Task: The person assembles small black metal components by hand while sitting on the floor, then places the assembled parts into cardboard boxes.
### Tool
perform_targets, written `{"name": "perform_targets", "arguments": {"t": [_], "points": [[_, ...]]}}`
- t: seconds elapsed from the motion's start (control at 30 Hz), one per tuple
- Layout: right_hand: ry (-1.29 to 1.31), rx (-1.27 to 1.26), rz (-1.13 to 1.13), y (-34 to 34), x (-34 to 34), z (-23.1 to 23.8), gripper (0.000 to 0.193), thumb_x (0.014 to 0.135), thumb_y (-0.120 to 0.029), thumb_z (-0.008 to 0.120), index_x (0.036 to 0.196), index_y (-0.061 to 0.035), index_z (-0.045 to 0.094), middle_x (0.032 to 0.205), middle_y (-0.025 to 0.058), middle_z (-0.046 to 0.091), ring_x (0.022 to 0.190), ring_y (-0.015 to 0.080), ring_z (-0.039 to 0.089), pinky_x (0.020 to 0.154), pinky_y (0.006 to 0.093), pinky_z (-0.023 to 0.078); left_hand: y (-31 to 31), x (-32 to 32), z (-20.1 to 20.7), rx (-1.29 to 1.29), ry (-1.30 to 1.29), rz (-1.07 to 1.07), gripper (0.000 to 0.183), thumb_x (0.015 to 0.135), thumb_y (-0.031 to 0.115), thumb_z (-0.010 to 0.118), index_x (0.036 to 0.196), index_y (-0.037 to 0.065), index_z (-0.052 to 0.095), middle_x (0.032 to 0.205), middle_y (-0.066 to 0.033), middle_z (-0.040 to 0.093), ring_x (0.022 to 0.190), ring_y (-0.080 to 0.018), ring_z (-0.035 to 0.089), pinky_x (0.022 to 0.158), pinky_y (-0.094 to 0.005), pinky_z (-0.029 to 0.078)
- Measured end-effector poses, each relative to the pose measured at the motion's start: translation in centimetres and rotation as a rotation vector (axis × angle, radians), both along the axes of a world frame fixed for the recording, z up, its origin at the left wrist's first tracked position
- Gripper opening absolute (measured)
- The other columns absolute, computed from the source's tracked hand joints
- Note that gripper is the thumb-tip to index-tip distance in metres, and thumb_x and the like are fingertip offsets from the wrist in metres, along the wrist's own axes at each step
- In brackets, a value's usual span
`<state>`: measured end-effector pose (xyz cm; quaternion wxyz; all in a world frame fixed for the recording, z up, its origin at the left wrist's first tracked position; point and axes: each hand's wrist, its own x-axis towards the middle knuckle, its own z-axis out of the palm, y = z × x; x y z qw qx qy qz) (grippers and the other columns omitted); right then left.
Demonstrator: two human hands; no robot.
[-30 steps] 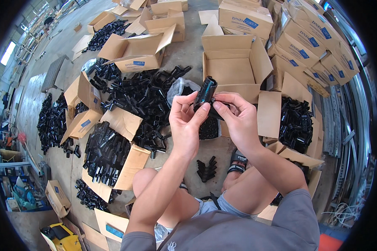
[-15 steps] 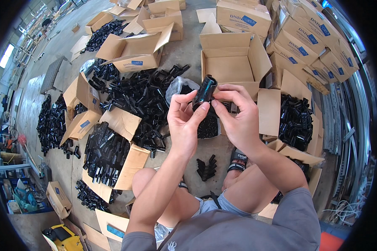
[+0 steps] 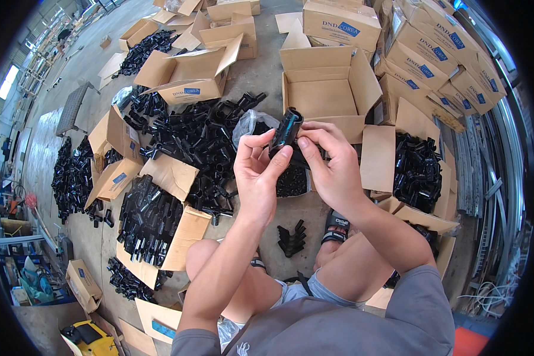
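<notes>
Both my hands are raised in front of me around one black plastic tube fitting (image 3: 286, 132). My left hand (image 3: 256, 173) grips its lower part between thumb and fingers. My right hand (image 3: 332, 159) pinches the same fitting from the right side. The fitting stands nearly upright, its top end free above my fingers. Below my hands sits a small box of black small parts (image 3: 292, 181), partly hidden by my fingers. A few assembled black pieces (image 3: 292, 238) lie on the floor between my knees.
An open, nearly bare cardboard box (image 3: 326, 89) stands just beyond my hands. A large heap of black fittings (image 3: 202, 142) covers the floor to the left, among open cartons. Another carton of black parts (image 3: 416, 172) is at right. Stacked closed boxes (image 3: 439, 59) line the far right.
My hands have stayed in the same spot with the fitting; the fingers of my right hand have shifted slightly on it.
</notes>
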<state>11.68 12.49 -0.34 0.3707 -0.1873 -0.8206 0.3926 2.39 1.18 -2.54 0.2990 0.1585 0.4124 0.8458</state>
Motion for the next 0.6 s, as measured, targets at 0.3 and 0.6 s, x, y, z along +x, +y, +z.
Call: {"name": "perform_targets", "arguments": {"t": [0.3, 0.6], "points": [[0.056, -0.402, 0.122, -0.4, -0.1, -0.6, 0.018, 0.094, -0.008, 0.071, 0.107, 0.0023, 0.066, 0.109, 0.0124, 0.069, 0.103, 0.0216, 0.067, 0.092, 0.0345, 0.052, 0.0, -0.1, -0.2, 0.003, 0.014, -0.006, 0.031, 0.09, -0.008, 0.073, 0.116, 0.005, 0.059, 0.113, -0.0042, 0.064, 0.103, -0.0105, 0.062, 0.092, -0.0263, 0.052], [0.13, -0.255, 0.131, -0.2, -0.5, -1.1, 0.018, 0.094, -0.007, 0.07, 0.109, 0.0001, 0.065, 0.115, 0.013, 0.068, 0.106, 0.0216, 0.066, 0.095, 0.0339, 0.05, -0.1, -0.3, -0.1, 0.017, 0.008, 0.001, 0.032, 0.09, -0.008, 0.073, 0.116, 0.004, 0.058, 0.114, -0.0051, 0.064, 0.102, -0.0098, 0.062, 0.09, -0.025, 0.053]]}}
